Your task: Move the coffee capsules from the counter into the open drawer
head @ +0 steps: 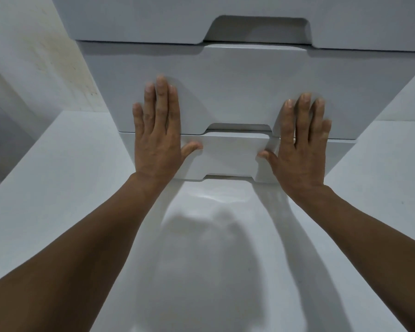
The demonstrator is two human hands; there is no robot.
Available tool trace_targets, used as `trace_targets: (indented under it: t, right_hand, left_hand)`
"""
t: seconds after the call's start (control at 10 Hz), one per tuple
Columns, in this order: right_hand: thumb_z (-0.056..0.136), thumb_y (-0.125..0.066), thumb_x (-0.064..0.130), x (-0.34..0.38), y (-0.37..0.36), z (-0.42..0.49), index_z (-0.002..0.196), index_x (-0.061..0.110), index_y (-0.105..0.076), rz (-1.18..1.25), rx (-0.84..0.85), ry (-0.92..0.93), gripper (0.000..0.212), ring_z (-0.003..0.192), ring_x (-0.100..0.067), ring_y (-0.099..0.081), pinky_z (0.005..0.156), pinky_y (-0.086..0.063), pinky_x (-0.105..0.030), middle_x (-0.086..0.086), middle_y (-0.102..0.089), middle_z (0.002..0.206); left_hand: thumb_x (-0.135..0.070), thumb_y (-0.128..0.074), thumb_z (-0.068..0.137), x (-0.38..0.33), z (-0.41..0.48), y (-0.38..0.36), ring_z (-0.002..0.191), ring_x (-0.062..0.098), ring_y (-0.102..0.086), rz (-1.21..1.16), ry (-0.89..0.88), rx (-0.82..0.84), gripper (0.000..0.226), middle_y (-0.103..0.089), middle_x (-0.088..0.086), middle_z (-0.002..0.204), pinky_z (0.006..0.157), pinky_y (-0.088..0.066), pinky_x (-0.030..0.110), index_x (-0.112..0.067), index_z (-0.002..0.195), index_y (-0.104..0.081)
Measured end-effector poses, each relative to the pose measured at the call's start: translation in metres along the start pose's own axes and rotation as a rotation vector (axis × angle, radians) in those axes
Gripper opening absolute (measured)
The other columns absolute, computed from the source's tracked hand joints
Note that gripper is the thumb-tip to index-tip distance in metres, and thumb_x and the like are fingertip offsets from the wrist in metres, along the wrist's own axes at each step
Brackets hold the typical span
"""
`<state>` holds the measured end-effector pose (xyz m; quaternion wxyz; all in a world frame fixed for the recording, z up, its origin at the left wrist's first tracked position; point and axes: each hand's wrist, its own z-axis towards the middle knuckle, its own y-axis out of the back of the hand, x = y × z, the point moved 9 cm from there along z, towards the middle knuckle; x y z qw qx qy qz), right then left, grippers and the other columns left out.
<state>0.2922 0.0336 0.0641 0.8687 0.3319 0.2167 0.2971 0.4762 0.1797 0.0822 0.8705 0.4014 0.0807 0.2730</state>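
Observation:
A white drawer unit (225, 92) stands on the white counter (70, 176) in front of me. Three drawer fronts show, stacked, each with a cut-out handle notch. My left hand (157, 135) lies flat on the middle drawer front, fingers pointing up, thumb on the lowest drawer (228, 155). My right hand (302, 144) presses flat on the same front at the right, thumb also on the lowest drawer. Both hands hold nothing. All the drawers look closed. No coffee capsules are in view.
A white wall (34, 56) with faint stains rises at the left. The counter stretches toward me, with the shadow of my head and arms across its middle.

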Motion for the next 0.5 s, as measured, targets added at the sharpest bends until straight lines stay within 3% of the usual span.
trace_targets:
  t: [0.3, 0.5]
  right_hand:
    - [0.077, -0.064, 0.059, 0.000, 0.001, -0.002, 0.148, 0.008, 0.010, 0.013, -0.048, 0.022, 0.115, 0.139, -0.046, -0.021, 0.112, -0.021, -0.062, -0.026, -0.025, 0.152]
    - [0.077, -0.067, 0.054, -0.002, 0.003, -0.002, 0.150, 0.008, 0.005, 0.076, 0.072, 0.003, 0.113, 0.144, -0.043, -0.011, 0.115, -0.016, -0.059, -0.022, -0.012, 0.157]
  left_hand:
    - [-0.074, -0.053, 0.074, 0.000, 0.000, 0.000, 0.141, 0.042, -0.016, 0.011, -0.013, 0.007, 0.112, -0.019, 0.027, 0.152, 0.115, -0.009, 0.051, 0.002, 0.145, -0.011]
    - [-0.073, -0.056, 0.073, -0.002, -0.002, 0.009, 0.144, 0.039, -0.010, -0.002, 0.024, 0.072, 0.116, -0.011, 0.023, 0.156, 0.117, -0.011, 0.052, 0.001, 0.147, -0.006]
